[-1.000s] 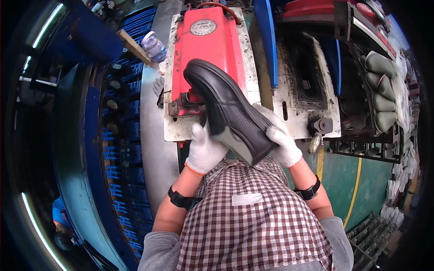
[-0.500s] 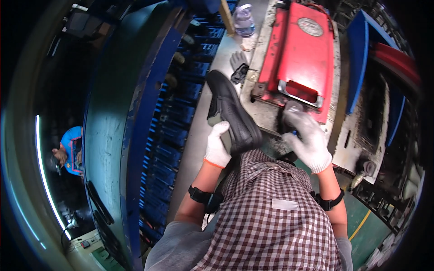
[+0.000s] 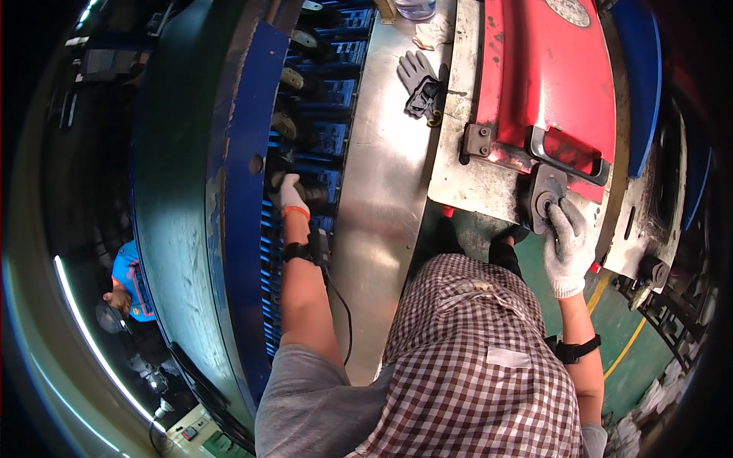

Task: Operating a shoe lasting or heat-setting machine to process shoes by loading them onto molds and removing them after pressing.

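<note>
My left hand (image 3: 295,195), in a white glove, reaches in among the blue slats on the left. It is closed round a dark shape in shadow that looks like the black shoe (image 3: 311,191); most of its outline is hidden. My right hand (image 3: 569,243), gloved too, has its fingers curled on a dark round knob (image 3: 545,201) with a grey plate. That knob sits at the front edge of the red machine cover (image 3: 561,91), just below the cover's black-rimmed handle opening (image 3: 569,153).
A bare metal ledge (image 3: 382,183) runs between the slatted blue rack (image 3: 336,137) and the machine. On it lie grey and black gloves (image 3: 420,84) near a clear plastic jug (image 3: 416,8). Several shoe-like pieces stand along the rack. Far left, a person in blue (image 3: 130,282) is visible.
My left hand has swung left with the black shoe, from in front of me into the blue rack. My right hand stays by the knob, now clearly on it. The view has moved closer to the machine.
</note>
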### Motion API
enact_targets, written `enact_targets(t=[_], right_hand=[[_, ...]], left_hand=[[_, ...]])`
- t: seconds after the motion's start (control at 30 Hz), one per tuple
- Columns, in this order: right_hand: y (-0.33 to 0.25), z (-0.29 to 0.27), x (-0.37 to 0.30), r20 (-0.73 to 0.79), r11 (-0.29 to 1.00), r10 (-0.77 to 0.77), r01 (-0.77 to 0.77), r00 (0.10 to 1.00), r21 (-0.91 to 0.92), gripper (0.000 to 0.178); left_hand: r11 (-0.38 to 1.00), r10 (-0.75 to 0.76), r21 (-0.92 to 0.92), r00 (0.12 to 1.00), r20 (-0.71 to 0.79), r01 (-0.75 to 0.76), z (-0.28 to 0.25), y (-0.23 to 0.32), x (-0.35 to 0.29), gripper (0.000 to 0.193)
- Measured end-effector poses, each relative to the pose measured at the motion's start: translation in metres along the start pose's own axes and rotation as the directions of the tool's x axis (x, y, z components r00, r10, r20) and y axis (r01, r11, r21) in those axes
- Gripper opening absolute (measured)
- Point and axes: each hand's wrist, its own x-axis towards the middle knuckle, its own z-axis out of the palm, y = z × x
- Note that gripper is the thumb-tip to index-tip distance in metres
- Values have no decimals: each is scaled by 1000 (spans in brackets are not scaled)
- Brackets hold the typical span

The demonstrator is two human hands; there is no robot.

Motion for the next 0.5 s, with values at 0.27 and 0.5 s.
enact_targets(t=[0.27,0.5], right_hand=[[-5,2,-1,-2,999,35,-35,999,-26,57],[-3,3,-3,-61,994,109,-108,992,21,56]], left_hand=[[807,329,565,926,-187,-172,-10,-20,79,75],[609,226,772,973,50,-181,-31,-40,44,88]])
